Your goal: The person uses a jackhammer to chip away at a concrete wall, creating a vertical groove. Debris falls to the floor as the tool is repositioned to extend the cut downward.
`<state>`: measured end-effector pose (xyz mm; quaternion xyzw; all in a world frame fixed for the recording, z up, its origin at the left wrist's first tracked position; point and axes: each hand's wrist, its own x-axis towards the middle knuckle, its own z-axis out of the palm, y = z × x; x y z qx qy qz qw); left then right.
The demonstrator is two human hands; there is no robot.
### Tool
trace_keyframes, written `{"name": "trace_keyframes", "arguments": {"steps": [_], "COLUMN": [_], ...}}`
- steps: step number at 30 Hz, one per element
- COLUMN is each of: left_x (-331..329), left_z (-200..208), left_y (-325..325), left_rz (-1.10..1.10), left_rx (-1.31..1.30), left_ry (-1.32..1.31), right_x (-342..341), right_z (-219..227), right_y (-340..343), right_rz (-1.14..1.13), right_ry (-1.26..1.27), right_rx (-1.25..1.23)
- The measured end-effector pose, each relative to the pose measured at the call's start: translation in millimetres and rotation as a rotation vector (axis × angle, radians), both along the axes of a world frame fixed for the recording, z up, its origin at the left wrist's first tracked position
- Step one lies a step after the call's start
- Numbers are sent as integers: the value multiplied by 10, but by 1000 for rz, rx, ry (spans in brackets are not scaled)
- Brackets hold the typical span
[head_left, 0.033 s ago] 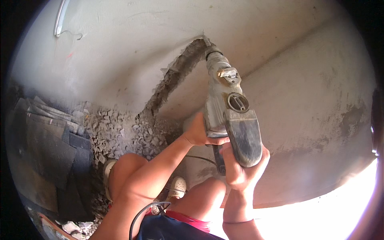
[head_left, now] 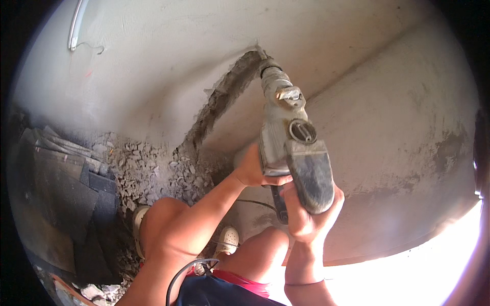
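White glare flooded the lower right, soft shadows darkened the wall (head_left: pixel 168 30), fisheye edges curved into black.

No word, number or label can be read here. On the power drill (head_left: pixel 274 137), any marking on the round dial (head_left: pixel 302 131) or the small lever (head_left: pixel 289 94) is too small to tell. The wall (head_left: pixel 153 56) carries a red mark (head_left: pixel 89 74), too faint to read.

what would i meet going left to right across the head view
Stacked dark sheets → broken rubble → rough groove in the wall → rotary hammer, held by left hand and right hand → dark patch on the wall
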<state>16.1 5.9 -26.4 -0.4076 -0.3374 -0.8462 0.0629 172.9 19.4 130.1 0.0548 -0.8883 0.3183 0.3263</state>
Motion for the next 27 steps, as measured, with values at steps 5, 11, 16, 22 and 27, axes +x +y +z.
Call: {"name": "trace_keyframes", "arguments": {"steps": [5, 11, 16, 22, 27], "left_x": [-146, -152, -160, -124, -239], "left_z": [-89, 13, 27, 67, -95], "left_y": [89, 23, -102, -101, 16], "left_rz": [-76, -204, -115, -74, -10], "left_rx": [16, 92, 31, 55, 109], "left_ry": [-4, -87, -71, -113, -105], "right_x": [-14, -63, -114, -157, -339], "right_z": [98, 245, 227, 283, 69], "right_y": [-67, -201, -285, -226, 28], "right_rz": [24, -2, 27, 2, 83], "right_ry": [1, -66, -9, -96, 22], "right_rx": [33, -4, -21, -57, -59]}}
